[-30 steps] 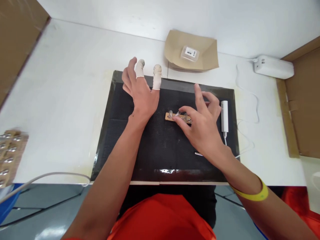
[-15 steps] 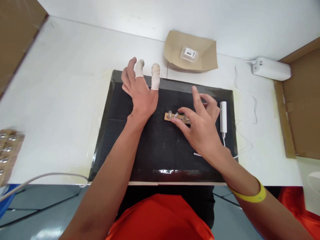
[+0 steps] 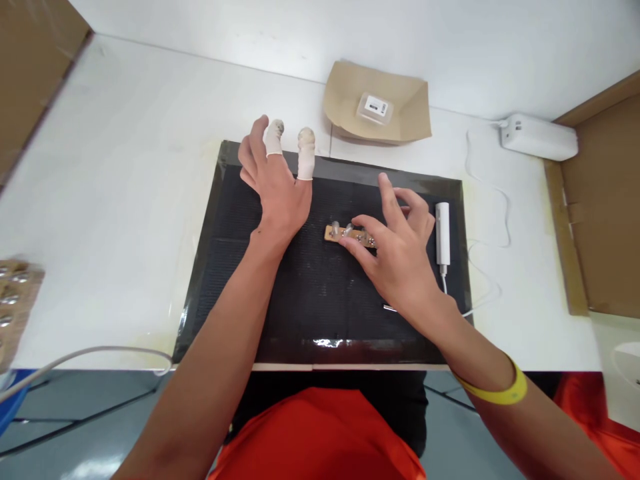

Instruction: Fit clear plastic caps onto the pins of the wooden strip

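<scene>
A small tan circuit strip (image 3: 334,233) with clear round parts lies in the middle of a black mat (image 3: 320,300). My right hand (image 3: 400,250) rests over its right end, thumb and a finger pinched on the strip, the other fingers spread. My left hand (image 3: 277,180) hovers to the left of the strip with fingers stretched out and apart, holding nothing; two of its fingers wear white finger cots.
A white pen-shaped tool (image 3: 441,230) with a cable lies at the mat's right. A folded brown paper tray (image 3: 410,113) with a small clear packet (image 3: 373,107) sits behind. A white adapter (image 3: 539,137) and cardboard (image 3: 603,220) lie right. A tray of parts (image 3: 15,300) sits left.
Both hands and the strip stay almost as they were; the view has shifted slightly, and my right hand has settled a little lower on the strip.
</scene>
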`<state>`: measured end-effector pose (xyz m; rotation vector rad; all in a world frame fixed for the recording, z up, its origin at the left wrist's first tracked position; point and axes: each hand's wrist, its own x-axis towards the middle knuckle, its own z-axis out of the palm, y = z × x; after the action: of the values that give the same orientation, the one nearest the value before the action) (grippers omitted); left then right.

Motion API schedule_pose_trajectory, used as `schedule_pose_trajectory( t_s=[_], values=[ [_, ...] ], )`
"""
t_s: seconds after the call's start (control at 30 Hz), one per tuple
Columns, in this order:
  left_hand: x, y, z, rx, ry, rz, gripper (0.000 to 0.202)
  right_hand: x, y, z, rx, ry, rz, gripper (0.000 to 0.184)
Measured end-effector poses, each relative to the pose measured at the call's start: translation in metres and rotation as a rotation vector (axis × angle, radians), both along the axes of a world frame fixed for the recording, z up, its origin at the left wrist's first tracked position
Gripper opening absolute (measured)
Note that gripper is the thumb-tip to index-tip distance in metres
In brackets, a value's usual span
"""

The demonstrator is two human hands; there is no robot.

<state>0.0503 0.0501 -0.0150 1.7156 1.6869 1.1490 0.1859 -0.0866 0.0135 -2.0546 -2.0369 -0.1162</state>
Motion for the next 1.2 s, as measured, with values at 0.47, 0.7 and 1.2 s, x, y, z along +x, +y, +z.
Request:
schedule_pose_trajectory(
  t_s=[0.47, 0.7, 1.2],
  values=[
    [0.0007, -0.0007, 0.0001, 0.027, 0.044, 0.018, 0.037, -0.0002, 0.0005, -0.0006, 0.032, 0.028, 0.001, 0.023],
    [0.0003, 0.0009, -0.0008, -0.022, -0.044, -0.043, 0.043, -0.0008, -0.0003, -0.0028, 0.089, 0.016, 0.017, 0.02],
    [-0.0008, 0.006, -0.0081, 0.012, -0.06, -0.053, 0.046, -0.0036, -0.0009, -0.0012, 0.073, 0.034, 0.032, 0.017]
  ],
)
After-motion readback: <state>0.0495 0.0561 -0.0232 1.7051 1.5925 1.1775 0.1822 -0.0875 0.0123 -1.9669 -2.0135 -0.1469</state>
